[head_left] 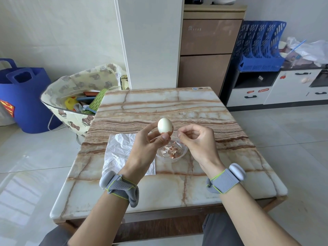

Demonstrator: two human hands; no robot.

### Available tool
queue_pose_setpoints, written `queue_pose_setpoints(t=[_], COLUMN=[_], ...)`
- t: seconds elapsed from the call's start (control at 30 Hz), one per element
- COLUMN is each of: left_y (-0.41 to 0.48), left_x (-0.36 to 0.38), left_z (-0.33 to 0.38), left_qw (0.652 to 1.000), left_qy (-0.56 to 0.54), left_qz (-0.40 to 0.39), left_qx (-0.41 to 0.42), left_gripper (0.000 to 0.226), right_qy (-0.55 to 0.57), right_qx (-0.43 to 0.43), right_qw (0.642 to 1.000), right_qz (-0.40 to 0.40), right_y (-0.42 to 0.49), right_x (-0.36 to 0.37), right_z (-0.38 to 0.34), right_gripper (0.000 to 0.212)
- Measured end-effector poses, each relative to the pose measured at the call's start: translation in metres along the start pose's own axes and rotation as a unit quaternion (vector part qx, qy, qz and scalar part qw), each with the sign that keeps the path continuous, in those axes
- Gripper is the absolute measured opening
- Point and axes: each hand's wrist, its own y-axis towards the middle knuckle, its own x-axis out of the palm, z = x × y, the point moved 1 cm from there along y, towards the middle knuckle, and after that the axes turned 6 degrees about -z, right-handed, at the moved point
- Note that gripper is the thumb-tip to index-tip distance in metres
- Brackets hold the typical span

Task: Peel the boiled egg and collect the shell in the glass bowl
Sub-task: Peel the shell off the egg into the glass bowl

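Left hand (149,144): fingers pinching the egg (165,125) by its shelled base, holding it over the glass bowl (185,151) to catch flakes.
Right hand (197,141): fingers pinching together above the bowl; whether they're gripping a shell bit, can't tell.

Glossy veined-stone table (159,103); clear glass bowl (185,153) (egg (165,125) smooth).

Head camera, facing forward-down, close above table (159,103)
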Motion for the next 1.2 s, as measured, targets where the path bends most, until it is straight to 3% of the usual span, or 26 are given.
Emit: queue_pose_setpoints(t=[0.23,0.4,0.7,1.2], left_y=[-0.003,-0.006,-0.008,-0.01], left_x=[0.001,0.003,0.012,0.006], left_z=[0.003,0.008,0.012,0.013], left_qw=[1.0,1.0,0.998,0.998], left_qy=[0.0,0.007,0.016,0.045], left_qz=[-0.003,-0.011,0.052,0.027], left_qx=[-0.003,-0.001,0.004,0.018], left_gripper=[0.04,0.046,0.05,0.038], right_qy=[0.054,0.065,0.004,-0.034], right_qx=[-0.014,-0.024,-0.053,-0.047], right_qw=[0.998,0.997,0.998,0.998], right_qz=[-0.023,-0.033,-0.042,0.005], right_y=[0.0,0.0,-0.002,-0.003], right_x=[0.003,0.006,0.007,0.005], right_z=[-0.006,-0.007,-0.007,-0.014], right_gripper=[0.006,0.007,0.009,0.013])
